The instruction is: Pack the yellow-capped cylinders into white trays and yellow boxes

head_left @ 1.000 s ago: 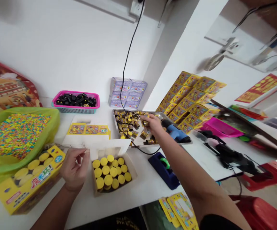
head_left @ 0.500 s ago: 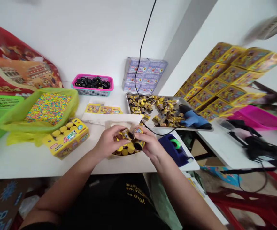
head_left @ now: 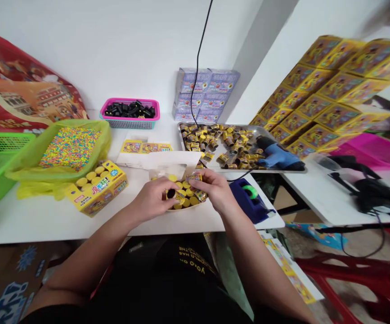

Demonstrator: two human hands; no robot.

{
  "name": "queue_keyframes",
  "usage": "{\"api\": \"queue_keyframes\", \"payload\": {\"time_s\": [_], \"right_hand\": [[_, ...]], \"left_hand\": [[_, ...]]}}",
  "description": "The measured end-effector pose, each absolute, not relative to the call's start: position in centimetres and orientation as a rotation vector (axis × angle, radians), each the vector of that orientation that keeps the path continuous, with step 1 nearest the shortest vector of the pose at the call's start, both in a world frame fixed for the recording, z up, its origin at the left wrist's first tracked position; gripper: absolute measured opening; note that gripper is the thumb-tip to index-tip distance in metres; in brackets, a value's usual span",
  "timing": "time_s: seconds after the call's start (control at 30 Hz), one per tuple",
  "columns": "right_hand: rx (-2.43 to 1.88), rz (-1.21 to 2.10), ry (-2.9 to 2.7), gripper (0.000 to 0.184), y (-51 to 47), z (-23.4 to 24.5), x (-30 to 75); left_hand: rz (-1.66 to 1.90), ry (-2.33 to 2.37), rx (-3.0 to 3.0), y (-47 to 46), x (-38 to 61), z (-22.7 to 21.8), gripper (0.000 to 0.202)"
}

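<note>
My left hand (head_left: 156,196) pinches a small yellow-labelled cup (head_left: 178,197) whose dark end faces left. In my right hand (head_left: 213,186) are small yellow-labelled cups (head_left: 199,194), partly covered by the fingers, so their number is unclear. Both hands are over an open white box (head_left: 168,170) with its lid flap standing up at the back. Inside it, several cups with round yellow tops (head_left: 190,202) sit close together. To the left, a yellow printed box (head_left: 100,193) holds more yellow-topped cups.
A metal tray (head_left: 302,169) of loose cups and a blue heat gun (head_left: 279,155) lies behind right. A blue tape dispenser (head_left: 248,202) stands right of the box. Behind left are a yellow bag of coloured beads (head_left: 71,146) and a pink-rimmed basket (head_left: 157,108) of black pieces.
My hands have moved apart. The cup in my left hand has turned so its dark end points left, and the cups in my right hand have tilted over the box.
</note>
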State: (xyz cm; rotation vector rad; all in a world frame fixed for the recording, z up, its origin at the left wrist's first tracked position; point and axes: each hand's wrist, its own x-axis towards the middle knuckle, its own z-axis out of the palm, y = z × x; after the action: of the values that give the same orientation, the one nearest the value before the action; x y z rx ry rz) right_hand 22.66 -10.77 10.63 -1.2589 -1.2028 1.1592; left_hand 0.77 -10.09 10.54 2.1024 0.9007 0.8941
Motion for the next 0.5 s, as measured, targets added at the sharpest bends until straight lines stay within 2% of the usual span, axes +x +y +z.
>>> {"api": "queue_keyframes", "payload": {"time_s": [0.2,0.33,0.4,0.5], "right_hand": [[-1.611,0.737,-1.66,0.021,-11.0,11.1,23.6],[-1.817,0.457,-1.843,0.022,-11.4,11.8,23.1],[-1.883,0.359,-1.927,0.022,-11.4,12.1,22.8],[-1.917,0.256,-2.115,0.019,-11.0,12.7,22.3]], "left_hand": [[0.631,1.0,2.463,-11.2,2.2,10.1,0.012],[0.336,0.98,2.658,-11.1,3.0,9.7,0.005],[0.334,0.932,2.687,-11.2,2.8,9.6,0.009],[0.541,0.945,2.633,-11.0,2.3,9.5,0.012]]}}
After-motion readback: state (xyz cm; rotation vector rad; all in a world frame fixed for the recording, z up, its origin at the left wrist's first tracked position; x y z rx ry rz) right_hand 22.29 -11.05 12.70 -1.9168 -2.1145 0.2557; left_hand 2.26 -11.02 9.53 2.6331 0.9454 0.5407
